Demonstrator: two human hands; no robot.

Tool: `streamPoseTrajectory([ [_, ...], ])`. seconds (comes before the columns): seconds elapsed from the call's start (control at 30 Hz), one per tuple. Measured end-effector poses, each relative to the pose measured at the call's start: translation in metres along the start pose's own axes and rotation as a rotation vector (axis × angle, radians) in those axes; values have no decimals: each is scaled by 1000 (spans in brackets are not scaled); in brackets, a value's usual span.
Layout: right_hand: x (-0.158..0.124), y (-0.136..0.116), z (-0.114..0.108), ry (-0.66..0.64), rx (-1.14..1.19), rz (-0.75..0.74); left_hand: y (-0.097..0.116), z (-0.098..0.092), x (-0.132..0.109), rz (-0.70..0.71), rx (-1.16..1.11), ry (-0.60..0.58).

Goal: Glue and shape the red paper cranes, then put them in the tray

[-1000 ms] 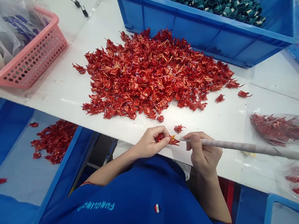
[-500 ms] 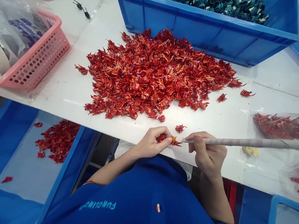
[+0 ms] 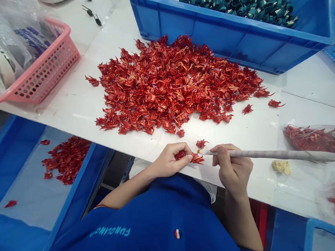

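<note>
Near the front edge of the table, my left hand is closed around small red spiky plastic pieces. One red piece pokes out past its thumb and fingertips; the others are mostly hidden in the palm. Pinched in my right hand is a long brush with a pale, wrapped-looking handle. Its orange-yellow tip is just above the piece at my left fingertips; whether it touches cannot be made out. A single loose red piece lies right behind the tip.
A large pile of red pieces covers the table's middle. Behind it stands a blue crate of dark green parts. A pink basket is at left, a bagged batch at right. Lower left, a blue bin holds more red pieces.
The brush tip has shifted slightly up and to the right from the piece in my left hand, and the handle has tilted a little. My left hand keeps its grip.
</note>
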State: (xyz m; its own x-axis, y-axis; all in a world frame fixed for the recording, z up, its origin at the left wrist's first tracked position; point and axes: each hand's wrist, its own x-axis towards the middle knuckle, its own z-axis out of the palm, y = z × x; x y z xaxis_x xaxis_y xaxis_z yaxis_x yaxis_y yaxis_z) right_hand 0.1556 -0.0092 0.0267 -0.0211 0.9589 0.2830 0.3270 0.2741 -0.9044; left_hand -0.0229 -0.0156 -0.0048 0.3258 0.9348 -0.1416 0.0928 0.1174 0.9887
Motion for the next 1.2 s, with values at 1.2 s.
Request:
streamPoseTrajectory([
  [1.2,-11,-1,-2,155,45,-28,-5,0,1,1,-79,35],
])
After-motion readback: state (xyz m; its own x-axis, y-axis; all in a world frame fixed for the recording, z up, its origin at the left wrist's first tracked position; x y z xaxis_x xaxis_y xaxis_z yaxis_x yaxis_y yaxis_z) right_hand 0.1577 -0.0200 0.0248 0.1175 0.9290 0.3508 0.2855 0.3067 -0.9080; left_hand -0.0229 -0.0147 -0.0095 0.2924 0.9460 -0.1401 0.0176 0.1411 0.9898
